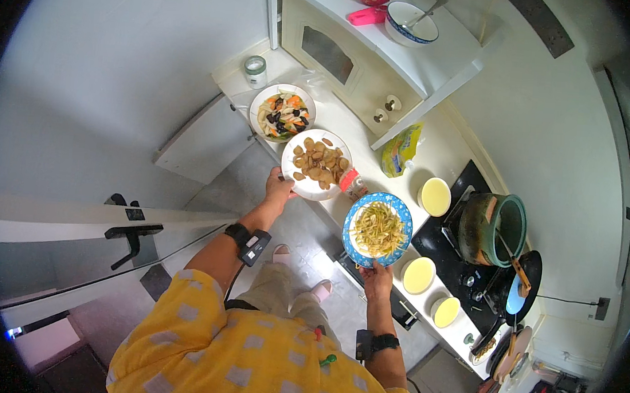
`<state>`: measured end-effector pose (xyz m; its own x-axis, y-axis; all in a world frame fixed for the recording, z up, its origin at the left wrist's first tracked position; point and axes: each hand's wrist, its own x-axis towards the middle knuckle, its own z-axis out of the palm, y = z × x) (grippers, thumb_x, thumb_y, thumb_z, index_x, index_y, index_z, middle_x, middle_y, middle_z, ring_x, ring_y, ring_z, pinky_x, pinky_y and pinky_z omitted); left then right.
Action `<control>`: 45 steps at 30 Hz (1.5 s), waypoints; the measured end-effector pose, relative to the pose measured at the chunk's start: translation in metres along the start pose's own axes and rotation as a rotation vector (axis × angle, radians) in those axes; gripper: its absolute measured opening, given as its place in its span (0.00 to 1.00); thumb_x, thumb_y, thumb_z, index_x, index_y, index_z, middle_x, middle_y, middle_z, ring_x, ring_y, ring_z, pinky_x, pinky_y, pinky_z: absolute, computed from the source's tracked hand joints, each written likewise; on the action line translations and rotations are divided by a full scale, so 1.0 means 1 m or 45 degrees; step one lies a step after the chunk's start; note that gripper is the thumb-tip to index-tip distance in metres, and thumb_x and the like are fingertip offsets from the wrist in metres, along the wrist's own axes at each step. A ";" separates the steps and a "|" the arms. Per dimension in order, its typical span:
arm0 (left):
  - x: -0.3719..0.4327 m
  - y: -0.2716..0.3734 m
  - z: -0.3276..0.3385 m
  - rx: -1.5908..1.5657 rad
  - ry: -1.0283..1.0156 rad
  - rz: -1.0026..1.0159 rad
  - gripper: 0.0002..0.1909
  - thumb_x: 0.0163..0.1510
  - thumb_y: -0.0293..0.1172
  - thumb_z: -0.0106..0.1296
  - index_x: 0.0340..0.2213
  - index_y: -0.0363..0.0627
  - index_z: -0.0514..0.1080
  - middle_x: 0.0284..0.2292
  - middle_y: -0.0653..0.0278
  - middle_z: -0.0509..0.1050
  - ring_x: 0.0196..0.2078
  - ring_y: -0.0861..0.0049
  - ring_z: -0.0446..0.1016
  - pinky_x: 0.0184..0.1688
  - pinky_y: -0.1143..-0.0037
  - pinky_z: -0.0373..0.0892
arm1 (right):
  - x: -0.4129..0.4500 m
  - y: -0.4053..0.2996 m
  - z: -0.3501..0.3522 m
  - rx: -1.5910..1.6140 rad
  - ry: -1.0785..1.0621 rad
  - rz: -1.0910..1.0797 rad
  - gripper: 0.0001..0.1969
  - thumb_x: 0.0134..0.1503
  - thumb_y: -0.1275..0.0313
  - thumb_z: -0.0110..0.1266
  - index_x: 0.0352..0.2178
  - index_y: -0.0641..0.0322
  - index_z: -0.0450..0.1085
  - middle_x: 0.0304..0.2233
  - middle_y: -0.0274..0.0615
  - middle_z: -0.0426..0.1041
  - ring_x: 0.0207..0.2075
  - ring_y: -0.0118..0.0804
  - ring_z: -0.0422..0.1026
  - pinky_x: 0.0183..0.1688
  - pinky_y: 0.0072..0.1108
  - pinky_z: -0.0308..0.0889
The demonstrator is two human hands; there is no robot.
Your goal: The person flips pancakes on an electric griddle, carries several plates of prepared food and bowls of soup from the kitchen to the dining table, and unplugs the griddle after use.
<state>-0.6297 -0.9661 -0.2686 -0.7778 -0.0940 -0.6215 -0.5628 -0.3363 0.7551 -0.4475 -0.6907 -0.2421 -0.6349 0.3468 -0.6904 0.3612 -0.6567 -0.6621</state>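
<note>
My left hand (279, 185) grips the lower left rim of a white plate (305, 189) bearing brown, flat pieces of food (321, 163). My right hand (377, 280) holds the near rim of a blue patterned plate (351, 242) heaped with pale yellow-green shredded food (379, 228). Between the two plates lies a clear container with a red lid (350, 180), partly hidden. Just beyond the white plate, a bowl of mixed food (285, 115) with orange, white and black pieces stands on the counter.
The white counter (342, 113) carries a glass jar (255, 71), a yellow-green bag (400, 150) and several yellow-topped cups (434, 196). A large pot (482, 227) stands on the black gas hob (432, 240), with a wok (533, 266) nearby. A white cabinet (360, 13) overhangs the counter; a door handle (132, 233) is at left.
</note>
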 end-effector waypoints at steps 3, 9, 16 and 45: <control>-0.008 -0.002 -0.009 0.008 0.019 0.044 0.22 0.44 0.19 0.44 0.43 0.42 0.55 0.40 0.55 0.64 0.40 0.65 0.68 0.39 0.66 0.71 | -0.016 -0.008 0.010 -0.044 -0.013 0.007 0.16 0.51 0.80 0.39 0.44 0.58 0.56 0.34 0.43 0.68 0.26 0.36 0.70 0.26 0.26 0.69; -0.042 -0.004 -0.046 -0.048 0.045 0.053 0.22 0.45 0.22 0.45 0.43 0.42 0.54 0.40 0.55 0.63 0.41 0.65 0.67 0.40 0.66 0.70 | -0.026 -0.021 0.010 -0.106 -0.123 0.040 0.17 0.51 0.80 0.41 0.44 0.57 0.56 0.34 0.42 0.68 0.27 0.36 0.71 0.24 0.24 0.70; -0.093 -0.032 -0.116 -0.174 0.023 0.031 0.23 0.45 0.23 0.45 0.44 0.44 0.55 0.41 0.57 0.62 0.43 0.65 0.67 0.41 0.65 0.69 | -0.028 -0.031 0.011 -0.396 -0.261 -0.012 0.15 0.50 0.80 0.43 0.41 0.59 0.58 0.31 0.40 0.69 0.24 0.32 0.71 0.22 0.21 0.69; -0.249 -0.454 -0.602 -1.695 1.358 0.361 0.24 0.42 0.19 0.42 0.43 0.39 0.52 0.41 0.51 0.61 0.41 0.59 0.67 0.40 0.62 0.70 | -0.146 0.553 0.231 -2.016 -1.529 0.330 0.18 0.46 0.75 0.48 0.42 0.62 0.59 0.30 0.39 0.69 0.26 0.32 0.69 0.27 0.23 0.68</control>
<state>-0.0116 -1.3540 -0.5824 0.0184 -0.6267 -0.7790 0.5746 -0.6310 0.5212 -0.3132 -1.2591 -0.4400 -0.2831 -0.6238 -0.7285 0.2455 0.6872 -0.6838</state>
